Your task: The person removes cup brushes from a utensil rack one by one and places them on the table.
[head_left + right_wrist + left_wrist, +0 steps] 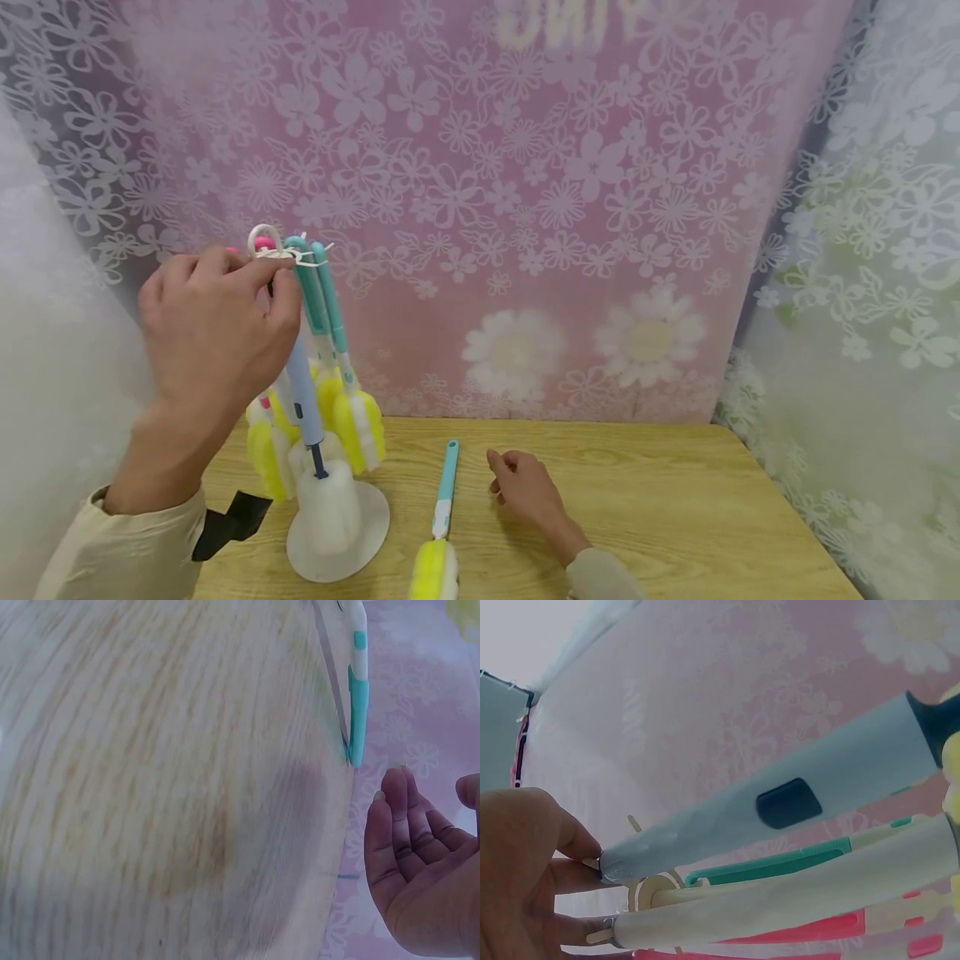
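My left hand (217, 321) is at the top of a white brush stand (367, 533), its thumb and fingers closed about the hooks. In the left wrist view, those fingers touch the ends of a light-blue handle (802, 780) and a white handle (780, 907). The blue-handled brush hangs upright with a white sponge head (330, 508). A teal-handled sponge brush (447, 487) with a yellow and white head lies on the table. Just right of it, my right hand (525, 487) holds nothing, its fingers loosely bent; the right wrist view shows its bare palm (435, 900).
Several other brushes with teal handles (330, 300), pink parts and yellow sponge heads (360, 429) hang round the stand. The wooden table (637, 517) ends at a pink flowered backdrop (465, 167). A white flowered sheet (885, 333) hangs at the right.
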The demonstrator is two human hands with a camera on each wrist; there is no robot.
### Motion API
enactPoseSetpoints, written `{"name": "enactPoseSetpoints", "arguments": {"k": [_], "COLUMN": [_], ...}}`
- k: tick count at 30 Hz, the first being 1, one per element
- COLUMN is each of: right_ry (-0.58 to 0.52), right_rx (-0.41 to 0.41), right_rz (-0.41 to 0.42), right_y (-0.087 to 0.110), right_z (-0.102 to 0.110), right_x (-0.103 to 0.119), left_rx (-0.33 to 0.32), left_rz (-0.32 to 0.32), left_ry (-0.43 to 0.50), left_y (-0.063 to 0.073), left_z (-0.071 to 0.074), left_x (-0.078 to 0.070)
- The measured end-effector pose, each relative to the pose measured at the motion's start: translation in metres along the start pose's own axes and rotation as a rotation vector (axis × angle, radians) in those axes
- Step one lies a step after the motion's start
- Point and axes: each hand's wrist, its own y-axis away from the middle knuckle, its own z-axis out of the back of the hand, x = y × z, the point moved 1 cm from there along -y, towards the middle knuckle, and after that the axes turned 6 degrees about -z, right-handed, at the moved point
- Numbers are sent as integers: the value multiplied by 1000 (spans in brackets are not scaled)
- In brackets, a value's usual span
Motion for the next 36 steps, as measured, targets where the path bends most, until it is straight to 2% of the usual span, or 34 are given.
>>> {"name": "enactPoseSetpoints", "arguments": {"k": [3, 6, 10, 18, 22, 27, 29, 32, 36], "right_ry": [-14, -27, -39, -54, -62, -61, -55, -71, -95], "right_rx": [-5, -8, -16, -12, 6, 18, 14, 23, 67], "right_rz": [5, 6, 9, 19, 17, 27, 39, 69, 125], "right_y": [-1, -1, -2, -1, -1, 1, 2, 4, 7], "right_z": [4, 6, 8, 14, 15, 15, 15, 14, 13], "right_x": [-1, -1, 1, 2, 2, 2, 3, 7, 15], "left_rx": [-23, -82, -126, -41, 2, 1, -4, 10, 17], "left_rz": [-62, -150, -192, -170, -190, -232, -220, -163, -109], "left_ry": [10, 11, 2, -25, -39, -14, 28, 93, 112], "left_y": [-1, -2, -2, -1, 0, 0, -1, -1, -1], "left_z": [1, 0, 0, 0, -1, -2, -2, -2, -2], "left_x": [1, 2, 3, 5, 8, 11, 12, 12, 11]}}
